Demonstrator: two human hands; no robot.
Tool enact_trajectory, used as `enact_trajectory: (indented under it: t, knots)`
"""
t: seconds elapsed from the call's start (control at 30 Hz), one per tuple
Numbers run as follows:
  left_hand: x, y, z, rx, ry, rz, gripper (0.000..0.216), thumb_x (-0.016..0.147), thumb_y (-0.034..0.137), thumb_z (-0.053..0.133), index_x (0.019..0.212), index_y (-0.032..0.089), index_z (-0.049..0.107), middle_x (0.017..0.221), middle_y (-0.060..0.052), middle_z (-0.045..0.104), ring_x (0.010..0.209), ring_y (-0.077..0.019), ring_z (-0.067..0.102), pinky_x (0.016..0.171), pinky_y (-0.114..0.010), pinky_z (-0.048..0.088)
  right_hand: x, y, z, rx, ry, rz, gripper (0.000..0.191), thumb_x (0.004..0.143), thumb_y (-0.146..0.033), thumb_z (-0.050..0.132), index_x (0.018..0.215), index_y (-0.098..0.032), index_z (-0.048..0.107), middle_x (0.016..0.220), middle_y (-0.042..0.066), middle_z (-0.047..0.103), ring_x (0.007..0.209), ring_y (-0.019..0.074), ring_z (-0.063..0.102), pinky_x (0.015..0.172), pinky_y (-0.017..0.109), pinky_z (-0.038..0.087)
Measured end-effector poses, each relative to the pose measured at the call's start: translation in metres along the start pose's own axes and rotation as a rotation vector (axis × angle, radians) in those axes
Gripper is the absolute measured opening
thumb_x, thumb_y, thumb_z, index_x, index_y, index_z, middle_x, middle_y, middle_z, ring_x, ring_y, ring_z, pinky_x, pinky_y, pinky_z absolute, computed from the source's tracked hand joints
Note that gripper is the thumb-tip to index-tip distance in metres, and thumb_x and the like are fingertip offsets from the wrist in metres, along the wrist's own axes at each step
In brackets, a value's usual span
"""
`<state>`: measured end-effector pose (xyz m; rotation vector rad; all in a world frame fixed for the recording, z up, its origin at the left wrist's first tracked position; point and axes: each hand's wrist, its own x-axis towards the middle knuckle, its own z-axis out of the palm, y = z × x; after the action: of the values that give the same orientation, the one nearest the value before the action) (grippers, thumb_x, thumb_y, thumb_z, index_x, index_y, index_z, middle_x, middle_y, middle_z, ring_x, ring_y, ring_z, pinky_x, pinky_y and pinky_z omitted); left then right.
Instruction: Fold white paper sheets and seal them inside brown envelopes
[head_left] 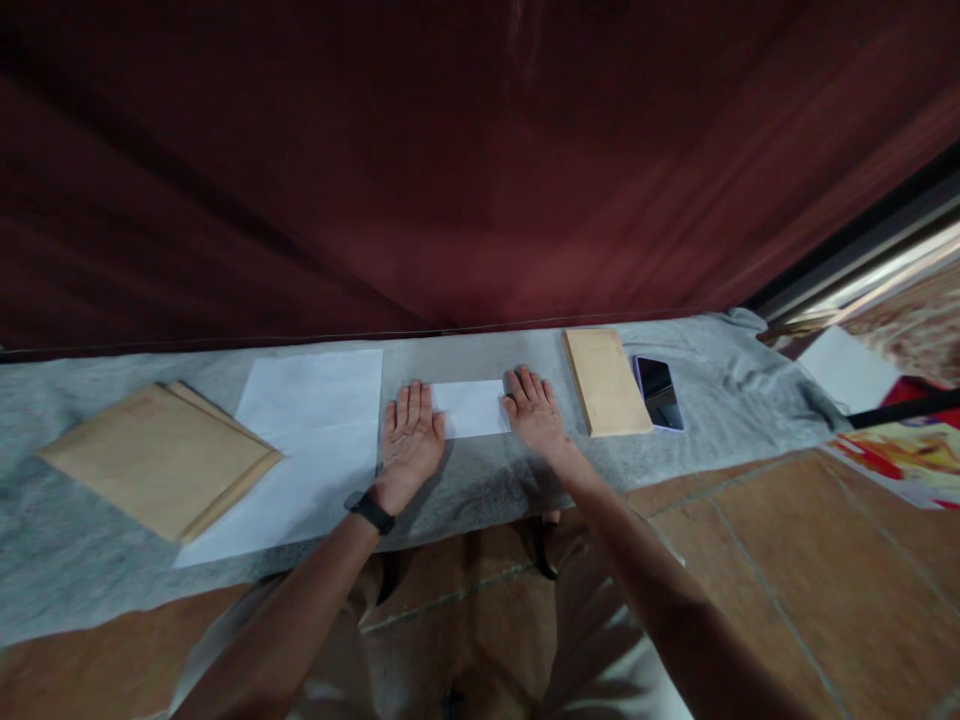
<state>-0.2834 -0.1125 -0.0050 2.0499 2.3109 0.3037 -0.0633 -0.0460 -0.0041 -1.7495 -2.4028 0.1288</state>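
Note:
A small white sheet of paper, apparently folded, lies flat on the grey cloth between my hands. My left hand rests flat at its left end, fingers stretched forward, with a dark band on the wrist. At the right end, my right hand lies palm down with its fingers slightly spread, touching the paper's edge. Close to my left hand are large white sheets, partly covered by brown envelopes. Right of my right hand is a stack of narrower brown envelopes.
A phone lies beside the narrower envelopes. The grey cloth covers a long, narrow surface against a dark red curtain-like backdrop. Tiled floor shows below the front edge. Printed colourful material is at far right.

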Motion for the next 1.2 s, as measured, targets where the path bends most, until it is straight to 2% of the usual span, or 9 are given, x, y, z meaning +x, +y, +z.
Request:
enact_trajectory:
  t: [0.1,0.23,0.3,0.6,0.73,0.87,1.07,1.2]
  knots:
    - [0.0,0.001,-0.001,0.003,0.001,-0.006,0.064,0.102,0.032,0.031,0.161,0.006,0.029,0.166,-0.016,0.032,0.158,-0.0274,0.02,0.128,-0.049,0.016,-0.001,-0.009,-0.003,0.041,0.01,-0.083,0.055,0.109,-0.035,0.032,0.16,-0.015,0.034,0.168,0.01,0.027,0.155,0.0258,0.028,0.127,0.047,0.022]
    - [0.001,0.002,-0.001,-0.009,0.002,-0.008,0.064,0.102,0.031,0.031,0.16,0.005,0.03,0.166,-0.017,0.031,0.158,-0.0282,0.02,0.128,-0.05,0.016,-0.009,-0.028,0.0,0.086,-0.071,-0.327,0.053,0.109,-0.04,0.035,0.159,-0.024,0.037,0.168,0.004,0.029,0.154,0.0219,0.03,0.128,0.044,0.021]
    - [0.001,0.002,-0.001,-0.014,-0.001,-0.006,0.064,0.102,0.031,0.031,0.16,0.005,0.03,0.167,-0.017,0.03,0.158,-0.0288,0.021,0.128,-0.05,0.016,-0.012,-0.033,0.003,0.078,-0.092,-0.364,0.053,0.109,-0.042,0.036,0.159,-0.027,0.037,0.168,0.003,0.029,0.154,0.0222,0.031,0.128,0.046,0.02]
    - [0.001,0.002,-0.002,-0.006,-0.003,-0.006,0.064,0.102,0.032,0.032,0.16,0.005,0.03,0.167,-0.016,0.03,0.157,-0.0292,0.022,0.128,-0.048,0.015,0.002,-0.009,0.001,0.03,-0.072,-0.167,0.054,0.109,-0.039,0.036,0.159,-0.019,0.038,0.167,0.008,0.032,0.152,0.0265,0.032,0.126,0.047,0.021]
    - [0.0,0.002,-0.002,-0.013,0.01,0.005,0.064,0.102,0.032,0.032,0.159,0.004,0.032,0.166,-0.017,0.031,0.157,-0.0303,0.024,0.128,-0.049,0.016,0.008,-0.012,-0.009,0.083,-0.04,-0.051,0.049,0.106,-0.034,0.043,0.151,-0.014,0.049,0.156,0.012,0.049,0.14,0.0271,0.045,0.117,0.041,0.034]
    - [0.001,0.001,-0.001,0.0,0.026,0.013,0.063,0.102,0.031,0.031,0.158,0.002,0.034,0.165,-0.019,0.032,0.156,-0.032,0.026,0.127,-0.051,0.018,0.01,-0.021,-0.018,0.117,-0.006,0.129,0.035,0.102,-0.034,0.05,0.127,-0.015,0.067,0.127,0.015,0.066,0.119,0.0285,0.057,0.103,0.039,0.042]
    - [0.001,0.0,-0.001,-0.015,0.039,0.022,0.064,0.102,0.031,0.032,0.157,0.001,0.035,0.164,-0.02,0.033,0.155,-0.0334,0.027,0.126,-0.053,0.02,0.013,-0.023,-0.02,0.317,-0.1,0.264,0.021,0.097,-0.028,0.058,0.107,-0.016,0.072,0.108,0.011,0.073,0.103,0.0219,0.066,0.092,0.029,0.047]
    - [0.001,0.001,-0.002,-0.03,0.046,0.021,0.063,0.101,0.031,0.033,0.157,0.002,0.036,0.164,-0.02,0.034,0.155,-0.0331,0.028,0.126,-0.053,0.02,0.015,-0.015,-0.019,0.597,-0.091,0.35,0.009,0.09,-0.021,0.065,0.093,-0.016,0.072,0.096,0.008,0.074,0.095,0.0198,0.068,0.084,0.027,0.047]
